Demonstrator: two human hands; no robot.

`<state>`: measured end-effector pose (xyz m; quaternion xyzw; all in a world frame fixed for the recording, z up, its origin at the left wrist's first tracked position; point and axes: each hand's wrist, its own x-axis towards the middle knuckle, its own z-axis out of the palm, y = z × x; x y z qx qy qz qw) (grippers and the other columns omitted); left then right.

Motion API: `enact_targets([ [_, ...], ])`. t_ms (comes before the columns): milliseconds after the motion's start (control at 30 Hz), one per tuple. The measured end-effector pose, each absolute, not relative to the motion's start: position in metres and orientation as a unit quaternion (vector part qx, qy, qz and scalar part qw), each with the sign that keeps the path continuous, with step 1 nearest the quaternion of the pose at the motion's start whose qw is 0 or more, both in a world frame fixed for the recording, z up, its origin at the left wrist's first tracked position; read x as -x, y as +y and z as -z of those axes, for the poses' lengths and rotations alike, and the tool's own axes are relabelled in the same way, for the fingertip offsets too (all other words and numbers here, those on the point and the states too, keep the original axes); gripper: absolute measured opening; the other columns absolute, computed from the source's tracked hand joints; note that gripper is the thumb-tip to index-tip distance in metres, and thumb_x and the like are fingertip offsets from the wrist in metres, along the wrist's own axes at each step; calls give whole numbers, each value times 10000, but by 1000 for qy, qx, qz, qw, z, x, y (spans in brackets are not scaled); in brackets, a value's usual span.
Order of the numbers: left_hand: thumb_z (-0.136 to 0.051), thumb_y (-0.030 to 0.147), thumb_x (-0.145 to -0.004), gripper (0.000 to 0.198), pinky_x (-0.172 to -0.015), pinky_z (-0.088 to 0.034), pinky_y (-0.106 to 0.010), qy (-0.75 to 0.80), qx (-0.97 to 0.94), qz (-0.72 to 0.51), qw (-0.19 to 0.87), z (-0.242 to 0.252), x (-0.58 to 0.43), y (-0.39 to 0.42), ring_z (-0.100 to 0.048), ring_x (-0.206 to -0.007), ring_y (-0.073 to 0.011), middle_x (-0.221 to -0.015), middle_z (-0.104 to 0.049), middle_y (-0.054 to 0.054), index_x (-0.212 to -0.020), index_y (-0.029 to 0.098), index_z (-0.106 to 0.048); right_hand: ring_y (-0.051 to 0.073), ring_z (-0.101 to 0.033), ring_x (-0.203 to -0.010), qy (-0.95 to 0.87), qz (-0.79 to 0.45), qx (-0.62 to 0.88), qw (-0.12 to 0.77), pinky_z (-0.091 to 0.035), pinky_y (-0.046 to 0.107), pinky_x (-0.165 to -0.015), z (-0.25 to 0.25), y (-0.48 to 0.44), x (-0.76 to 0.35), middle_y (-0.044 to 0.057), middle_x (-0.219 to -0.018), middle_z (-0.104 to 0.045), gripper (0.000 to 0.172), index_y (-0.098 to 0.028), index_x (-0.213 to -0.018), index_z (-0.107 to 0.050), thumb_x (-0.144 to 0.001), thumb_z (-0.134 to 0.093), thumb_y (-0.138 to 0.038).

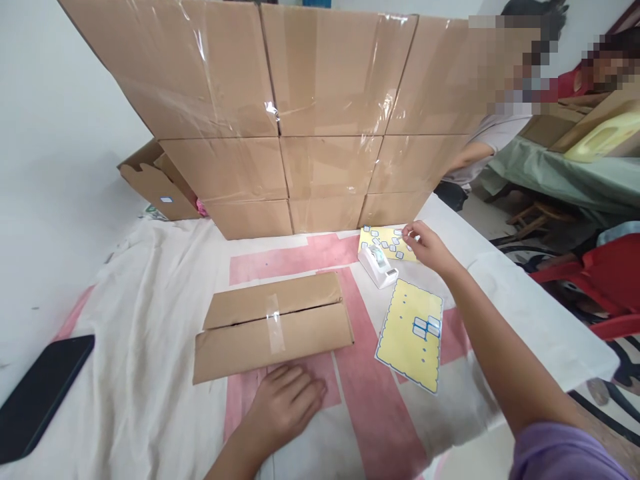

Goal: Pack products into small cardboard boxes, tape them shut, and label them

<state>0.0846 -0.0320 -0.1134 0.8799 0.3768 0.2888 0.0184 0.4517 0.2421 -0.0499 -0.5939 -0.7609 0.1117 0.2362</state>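
Observation:
A flat cardboard box [310,327] lies in front of me, its two top flaps joined by a strip of clear tape [275,323]. My left hand [290,403] rests on the cloth just below the box's near edge, fingers curled, with nothing visible in them. My right hand [424,247] reaches to the right end of a yellow sheet with small white labels [387,233], fingertips pinched together; what is between them is too small to make out. A white tape dispenser [376,267] stands by that sheet. Closer to me lies a yellow card with scalloped edges [410,333].
Taped cardboard boxes [320,73] form a tall wall at the back of the table. An open carton [160,183] sits behind it, left. A black phone [45,393] lies at the left on the cloth. Two people are beyond the wall, right, near a red chair [610,280].

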Motion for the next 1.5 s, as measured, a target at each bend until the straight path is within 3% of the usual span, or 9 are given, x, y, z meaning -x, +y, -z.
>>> enact_targets([
  [133,-729,123,-789,159,-686,-420,-323,364,-827,-395,-166,86,-71,-40,-600,-656,-145,-699,-677,20,-890,229,-668,213,-555,-958,-791,-270,443,325,-458,327,-806,27,171,-403,82,-1074,-571,140,-233,-908,-498,-989,-460,-340],
  [200,-768,205,-769,213,-793,-432,-355,399,-773,-411,-274,68,-60,-35,-636,-766,-179,-803,-704,-1,-955,278,-693,204,-547,-940,-794,-357,377,315,-447,323,-794,22,138,-377,70,-1053,-576,141,-235,-906,-506,-999,-477,-337],
  [267,-722,312,-816,324,-934,-411,-423,476,-726,-381,-317,54,-49,-24,-672,-959,-252,-1004,-739,-60,-1138,293,-689,183,-536,-892,-794,-419,333,289,-430,300,-754,23,114,-355,53,-1034,-582,100,-234,-918,-510,-992,-506,-303],
  [333,-615,348,-886,432,-1044,-356,-472,536,-720,-332,-291,45,-35,-10,-655,-1142,-305,-1205,-726,-106,-1309,259,-628,155,-510,-822,-791,-459,308,262,-413,278,-714,31,101,-340,36,-1027,-582,60,-230,-927,-511,-971,-539,-258],
  [433,-495,331,-938,434,-1039,-391,-446,531,-750,-318,-235,44,-12,5,-646,-1209,-294,-1281,-711,-101,-1347,244,-613,124,-462,-737,-781,-495,293,241,-398,256,-671,47,95,-329,12,-985,-558,74,-218,-916,-504,-937,-575,-215],
  [700,-441,324,-942,398,-1008,-442,-445,514,-755,-354,-203,51,-1,5,-659,-1199,-296,-1250,-725,-117,-1244,225,-681,131,-484,-755,-786,-489,277,257,-400,258,-668,70,85,-317,-5,-906,-512,169,-207,-880,-494,-875,-658,-169],
  [967,-430,406,-947,386,-940,-492,-408,502,-733,-387,-247,55,-3,13,-720,-1071,-271,-1168,-763,-31,-1138,253,-728,135,-518,-775,-812,-469,236,255,-406,262,-686,68,80,-316,2,-920,-559,165,-210,-839,-498,-856,-597,-79],
  [1500,-410,411,-968,460,-920,-534,-477,478,-739,-412,-235,56,-4,14,-720,-1056,-311,-1088,-768,-180,-1100,137,-756,118,-497,-749,-800,-483,224,277,-390,244,-674,75,79,-311,-12,-873,-534,188,-200,-826,-488,-851,-598,-49],
])
